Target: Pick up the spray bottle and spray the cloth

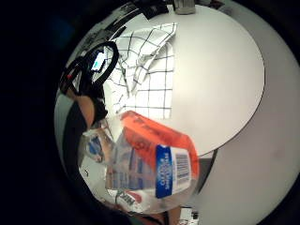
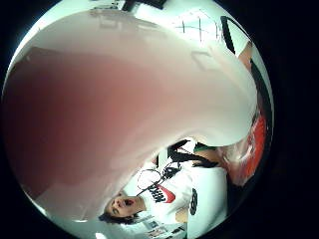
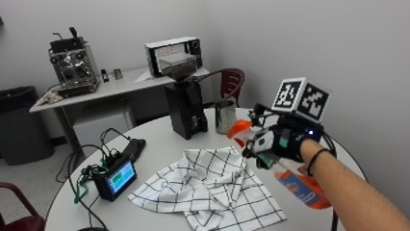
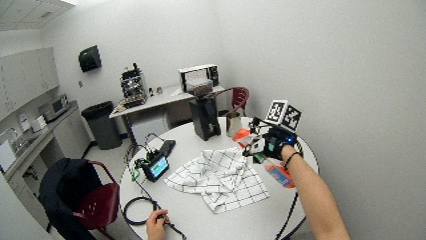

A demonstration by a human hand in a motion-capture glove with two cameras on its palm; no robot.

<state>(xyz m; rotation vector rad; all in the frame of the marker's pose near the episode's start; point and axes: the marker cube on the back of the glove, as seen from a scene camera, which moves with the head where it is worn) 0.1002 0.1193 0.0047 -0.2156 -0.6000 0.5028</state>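
Above the round table's right side, the spray bottle [image 3: 291,180] is lifted clear of the top, tilted, orange head [image 3: 240,131] up toward the cloth, clear body w/ orange label trailing down under the forearm. Right hand [image 3: 282,139], gloved, has fingers curled round the bottle's neck; whether a finger is on the trigger can't be told. In the little-finger palm view the bottle [image 1: 150,159] fills the near field, so it sits close against the palm.

Checked cloth [image 3: 208,190] lies rumpled on the table [image 3: 160,139], just beside and below the nozzle, not touching it.

Step, as I judge it: pickup done, aiming under way, spray not yet made. Next move calls for the nozzle pointed down at the cloth's middle, then a trigger squeeze.

Room: open air over the cloth. Steel cup [image 3: 224,117] and black grinder [image 3: 185,108] stand just behind the hand, so swing toward the cloth, not back. Small screen unit [image 3: 116,178] w/ cables sits beside the cloth's far edge; overspray could reach it. Table edge is near under the forearm.
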